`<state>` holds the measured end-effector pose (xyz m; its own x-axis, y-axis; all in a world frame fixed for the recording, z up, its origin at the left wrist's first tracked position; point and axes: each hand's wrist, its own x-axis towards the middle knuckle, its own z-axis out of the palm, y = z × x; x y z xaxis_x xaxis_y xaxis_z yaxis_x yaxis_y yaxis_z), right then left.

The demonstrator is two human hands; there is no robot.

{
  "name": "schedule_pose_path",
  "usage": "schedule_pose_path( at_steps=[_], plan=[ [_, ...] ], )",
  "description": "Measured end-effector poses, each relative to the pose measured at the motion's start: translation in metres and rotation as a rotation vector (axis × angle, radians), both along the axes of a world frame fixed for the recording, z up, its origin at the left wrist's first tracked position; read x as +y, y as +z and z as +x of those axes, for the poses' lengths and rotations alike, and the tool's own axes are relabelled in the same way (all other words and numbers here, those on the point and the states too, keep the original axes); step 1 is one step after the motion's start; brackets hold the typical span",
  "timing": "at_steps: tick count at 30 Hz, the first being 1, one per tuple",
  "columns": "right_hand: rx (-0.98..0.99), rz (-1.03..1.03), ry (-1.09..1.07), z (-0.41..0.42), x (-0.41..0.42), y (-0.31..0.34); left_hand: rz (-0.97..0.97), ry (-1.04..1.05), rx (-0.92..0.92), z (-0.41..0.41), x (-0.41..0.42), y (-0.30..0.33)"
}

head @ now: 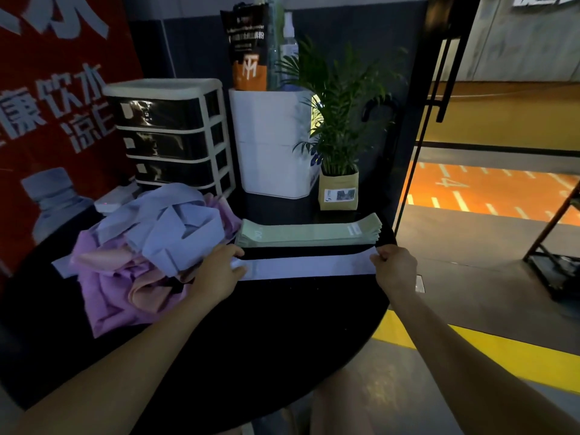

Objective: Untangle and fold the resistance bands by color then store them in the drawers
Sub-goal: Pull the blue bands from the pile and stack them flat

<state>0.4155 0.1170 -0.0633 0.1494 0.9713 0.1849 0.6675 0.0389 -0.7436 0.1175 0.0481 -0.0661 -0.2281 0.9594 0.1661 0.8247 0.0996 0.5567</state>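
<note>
A pale lavender resistance band (306, 267) lies stretched flat across the black round table (266, 340). My left hand (216, 274) holds its left end, thumb and fingers around the fabric. My right hand (396, 267) pinches its right end at the table's edge. Just behind it sits a neat stack of folded green bands (309, 234). A tangled heap of lavender, pink and peach bands (147, 246) lies at the left. The drawer unit (169, 133), white-framed with dark drawers, stands at the back left with all drawers closed.
A white bin (270, 142) stands beside the drawers, with a black-and-orange bag and spray bottle (288, 36) on top. A potted plant (339, 183) sits at the back right. A red poster covers the left wall. The table edge drops off right of my right hand.
</note>
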Motion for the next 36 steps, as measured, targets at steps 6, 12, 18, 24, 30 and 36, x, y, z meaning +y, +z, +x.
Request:
schedule_pose_path(
  at_steps=[6, 12, 18, 24, 30, 36],
  plan=[
    [-0.063, 0.015, -0.018, -0.002, 0.005, -0.011, 0.021, -0.048, 0.025, 0.001, -0.002, -0.006],
    [-0.218, 0.061, -0.017, -0.01, 0.0, -0.002, 0.003, -0.08, 0.092, -0.002, -0.001, -0.004],
    [-0.135, 0.101, 0.169, -0.065, 0.0, 0.022, 0.061, -0.092, 0.114, -0.007, -0.004, 0.016],
    [-0.085, 0.146, 0.453, -0.147, -0.005, 0.037, 0.24, -0.02, 0.17, -0.032, -0.018, 0.047],
    [-0.118, 0.19, 0.692, -0.225, -0.019, 0.046, 0.231, 0.025, 0.259, -0.079, -0.034, 0.055],
    [-0.309, 0.155, 0.833, -0.26, -0.022, 0.045, 0.091, 0.014, 0.237, -0.108, -0.049, 0.043]
  ],
)
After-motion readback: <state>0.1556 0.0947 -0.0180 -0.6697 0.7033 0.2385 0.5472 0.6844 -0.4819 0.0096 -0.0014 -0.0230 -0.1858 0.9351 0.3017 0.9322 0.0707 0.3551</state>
